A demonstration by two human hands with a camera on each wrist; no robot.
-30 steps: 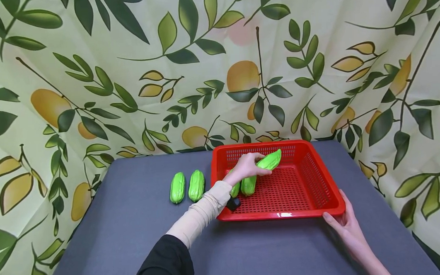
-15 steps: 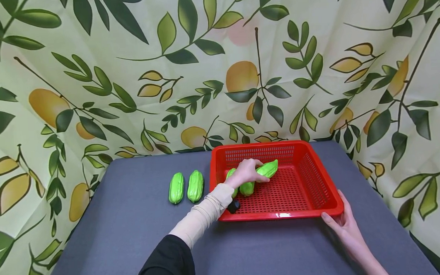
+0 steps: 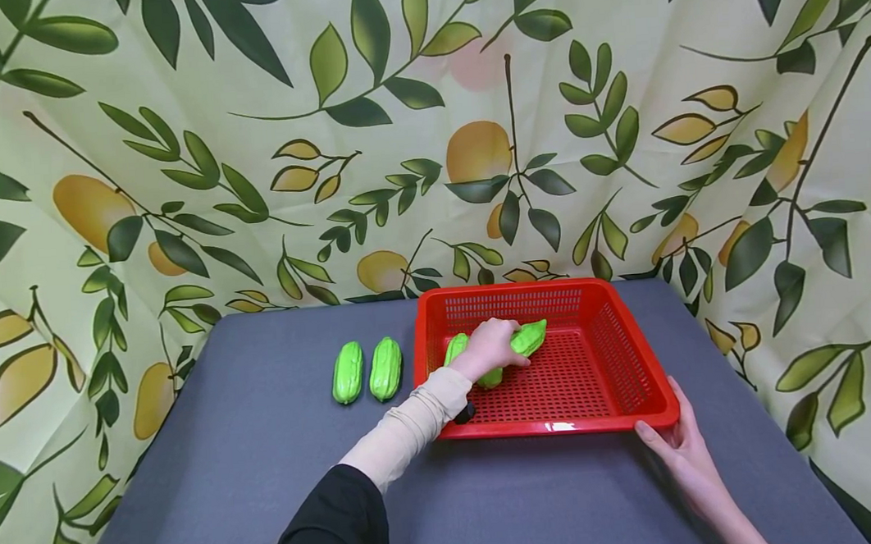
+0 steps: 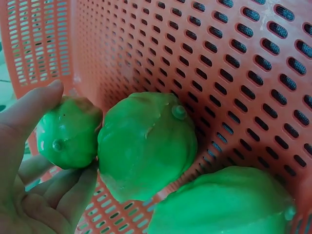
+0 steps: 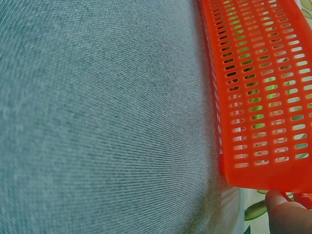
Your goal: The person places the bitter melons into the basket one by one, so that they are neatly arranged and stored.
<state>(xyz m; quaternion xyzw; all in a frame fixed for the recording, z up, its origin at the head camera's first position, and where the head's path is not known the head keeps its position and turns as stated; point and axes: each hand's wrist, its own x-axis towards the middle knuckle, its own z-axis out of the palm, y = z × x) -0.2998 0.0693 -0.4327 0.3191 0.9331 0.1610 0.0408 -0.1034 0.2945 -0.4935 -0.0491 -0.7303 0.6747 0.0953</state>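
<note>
Inside the red basket (image 3: 562, 426), my left hand (image 3: 489, 347) grips a bright green bitter melon (image 3: 531, 338) with a ridged skin. Thumb and fingers wrap its sides in the left wrist view, where a second bitter melon (image 4: 146, 146) lies right against it. A third bitter melon (image 4: 224, 204) sits nearer that camera. Partly behind my left hand and wrist, these two show in the head view. At the basket's front right corner, my right hand (image 3: 684, 448) holds the rim, thumb in front; in the right wrist view only a little of it shows below the basket.
Two more bitter melons, a left one (image 3: 348, 373) and a right one (image 3: 386, 369), lie side by side on the grey tabletop (image 3: 269, 478), left of the basket. A leaf-patterned cloth (image 3: 394, 52) hangs behind the table.
My left hand has lowered the bitter melon into the basket and shifted it slightly left, toward the other two. My right hand keeps its place at the basket's corner.
</note>
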